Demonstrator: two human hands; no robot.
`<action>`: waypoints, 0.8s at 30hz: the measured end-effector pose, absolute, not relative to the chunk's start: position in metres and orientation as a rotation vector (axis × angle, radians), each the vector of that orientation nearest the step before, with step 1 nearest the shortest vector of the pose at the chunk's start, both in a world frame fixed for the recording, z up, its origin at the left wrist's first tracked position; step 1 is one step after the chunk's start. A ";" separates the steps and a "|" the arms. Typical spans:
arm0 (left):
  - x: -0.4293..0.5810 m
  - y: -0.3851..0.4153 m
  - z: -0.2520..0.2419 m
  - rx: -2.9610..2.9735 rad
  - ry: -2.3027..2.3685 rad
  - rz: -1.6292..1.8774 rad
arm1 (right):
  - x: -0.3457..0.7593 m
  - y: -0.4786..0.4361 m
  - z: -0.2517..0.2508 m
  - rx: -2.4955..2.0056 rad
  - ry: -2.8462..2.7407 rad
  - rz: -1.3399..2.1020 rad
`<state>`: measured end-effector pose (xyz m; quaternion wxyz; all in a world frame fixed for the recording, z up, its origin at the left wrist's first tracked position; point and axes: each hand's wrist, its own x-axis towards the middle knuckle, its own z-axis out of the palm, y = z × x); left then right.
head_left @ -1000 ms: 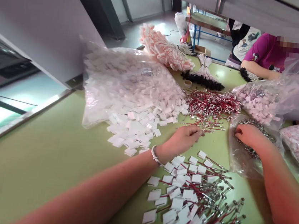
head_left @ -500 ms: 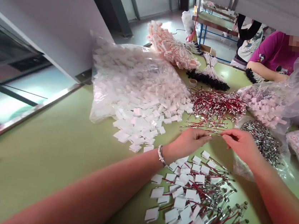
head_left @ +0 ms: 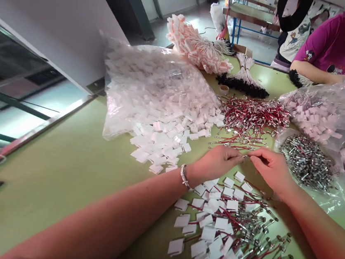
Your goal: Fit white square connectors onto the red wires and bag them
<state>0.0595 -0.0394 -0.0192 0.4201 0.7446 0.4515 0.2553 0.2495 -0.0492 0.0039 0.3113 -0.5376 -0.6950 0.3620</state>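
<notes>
The left hand (head_left: pixel 220 162) pinches thumb and finger tight on a small shiny wire end (head_left: pixel 246 156); the right hand (head_left: pixel 272 170) meets it there, thumb and forefinger nearly together on a tiny part, too small to make out. Both are raised between the red wire pile (head_left: pixel 255 114) and the white-tabbed pieces (head_left: pixel 220 224). The bag of metal parts (head_left: pixel 308 163) has its near edge just beside the right hand. Loose white clips (head_left: pixel 154 146) stop short of the left wrist, and green table (head_left: pixel 71 168) spreads from that forearm to the left edge
</notes>
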 end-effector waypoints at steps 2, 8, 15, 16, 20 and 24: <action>0.058 -0.041 -0.020 1.965 1.144 0.589 | 0.251 -0.051 0.006 -1.513 -1.839 1.059; 0.059 -0.049 -0.015 2.405 1.235 0.399 | 0.247 -0.059 0.012 -1.653 -1.701 1.332; 0.059 -0.046 -0.010 2.538 1.233 0.310 | 0.247 -0.056 0.006 -1.660 -1.799 1.240; 0.056 -0.042 -0.008 2.502 1.207 0.381 | 0.250 -0.055 0.005 -1.648 -1.839 1.178; 0.042 -0.026 -0.006 2.360 1.427 0.630 | 0.260 -0.050 0.000 -1.576 -2.074 0.977; 0.043 -0.022 -0.010 2.433 1.598 0.424 | 0.272 -0.047 0.011 -1.595 -2.245 0.888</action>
